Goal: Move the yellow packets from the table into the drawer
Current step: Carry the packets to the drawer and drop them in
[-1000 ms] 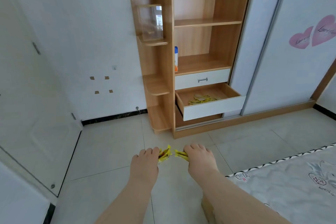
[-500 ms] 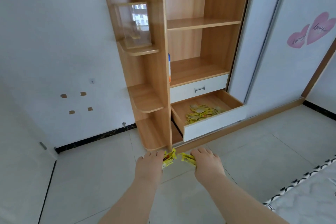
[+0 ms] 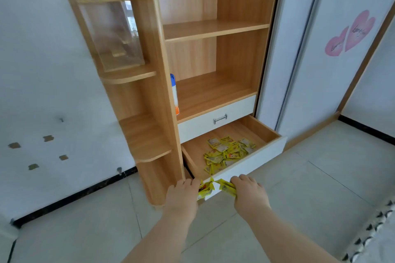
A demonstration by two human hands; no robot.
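A wooden cabinet [image 3: 149,92] has its bottom drawer [image 3: 263,159] open, yellow packets [image 3: 226,153] heaped inside (toward the front), while just before it the left hand [image 3: 183,196] clutches one bunch [image 3: 206,190] and the right hand [image 3: 250,193] a second bunch [image 3: 226,188].

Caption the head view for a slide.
Left hand and right hand each hold yellow packets just before the open, packet-filled drawer.

Left hand [image 3: 181,197], right hand [image 3: 250,195] and yellow packets [image 3: 206,190] now nearer drawer [image 3: 263,159].
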